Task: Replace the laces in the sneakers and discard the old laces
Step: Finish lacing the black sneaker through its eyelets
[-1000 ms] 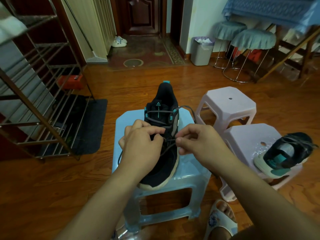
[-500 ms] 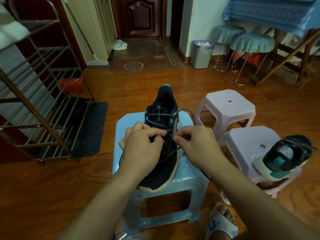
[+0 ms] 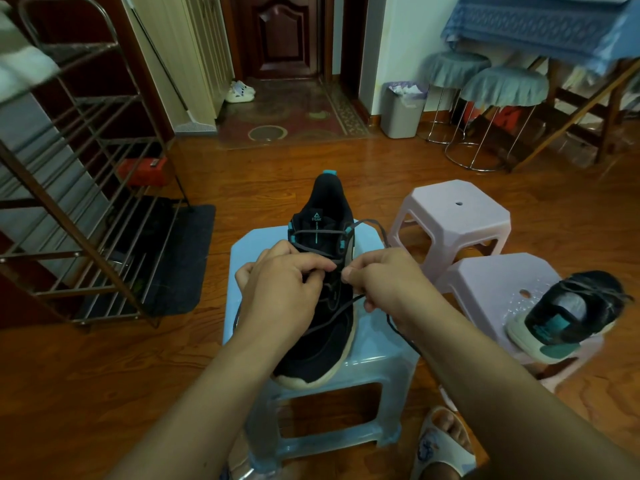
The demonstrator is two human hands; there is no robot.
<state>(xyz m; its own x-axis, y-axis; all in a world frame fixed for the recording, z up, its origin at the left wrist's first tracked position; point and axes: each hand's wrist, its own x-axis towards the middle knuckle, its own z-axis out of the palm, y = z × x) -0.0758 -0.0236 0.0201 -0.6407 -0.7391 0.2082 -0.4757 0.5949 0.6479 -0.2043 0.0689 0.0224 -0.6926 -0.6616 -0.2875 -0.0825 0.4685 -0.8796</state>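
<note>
- So, black sneaker (image 3: pixel 320 327) sits on blue stool (image 3: pixel 374 355), toe twd the person, heel away.
- Left hand (image 3: pixel 280 292) over the sneaker's mid-section; fingers curled, thumb & index tip pressed together pinching grey lace (image 3: pixel 334 313) right at the eyelet row.
- Right hand (image 3: pixel 384 282) just beside it on the shoe's rt edge; thumb & index pinch the same lace, other fingers curled in. A strand runs from under this hand diagonally across the vamp twd the left wrist.
- Lace also crosses the tongue above both hands & loops out to the rt; a dark end hangs below the right wrist over the stool edge.
- 2nd sneaker (image 3: pixel 571 313) lies tilted on nearer pink stool (image 3: pixel 485 278), well apart from both hands.
- Another pink stool (image 3: pixel 450 209) behind; grey bin (image 3: pixel 401 112) by far wall.
</note>
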